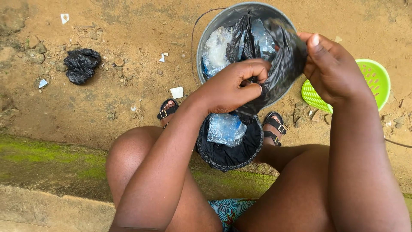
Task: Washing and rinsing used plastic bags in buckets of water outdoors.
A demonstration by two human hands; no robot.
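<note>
The bag I pinch between my left hand and right hand is glossy black. The bucket behind it is dull grey metal, holding clear, bluish-white sachets. Between my feet sits a black-lined container with another clear sachet. The basket at the ground's right edge is lime green. My sandals are black, my cloth turquoise patterned. A crumpled bag at upper left is black on brown-orange earth.

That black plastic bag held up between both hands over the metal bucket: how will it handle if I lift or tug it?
The black plastic bag looks thin and floppy: it sags and creases between the left hand and right hand. Probably very light, since it hangs loosely above the metal bucket. Its glossy film may be slippery, so a pinching grip seems safest.
</note>
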